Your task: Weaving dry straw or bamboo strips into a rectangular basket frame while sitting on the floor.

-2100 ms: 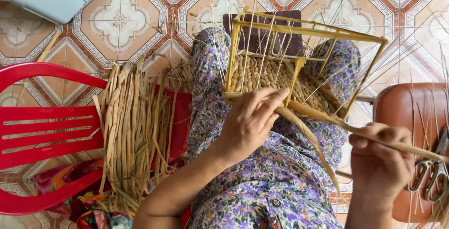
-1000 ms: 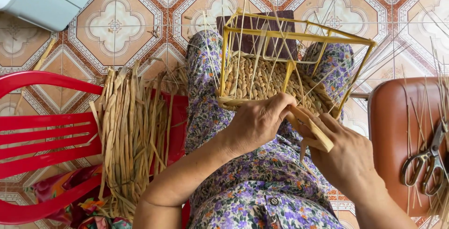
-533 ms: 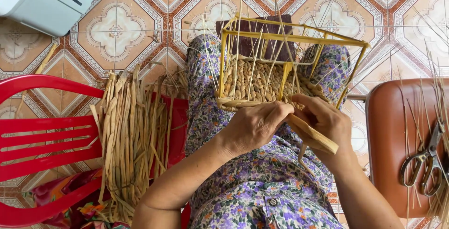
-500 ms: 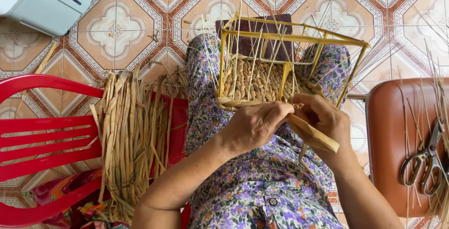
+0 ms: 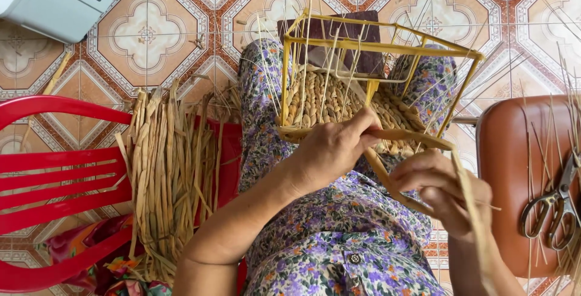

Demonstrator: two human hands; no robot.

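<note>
— Patterned floor tiles in orange and cream lie under us; what sits on our lap?

— We see a yellow wire frame, box-shaped, resting on our flowered dress, its bottom already filled with a woven mat of thick, plaited straw. Thin stalks stand up along its edges.

— And our hands?

— Our left hand is closed over the frame's near rim, pinching a flat straw strand against it. Our right hand is curled around the same strand just beside the frame's corner.

— Room to move?

— Tight. A bundle of dry straw lies on the red plastic chair to our left, while scissors rest on a brown stool close at our right.
</note>
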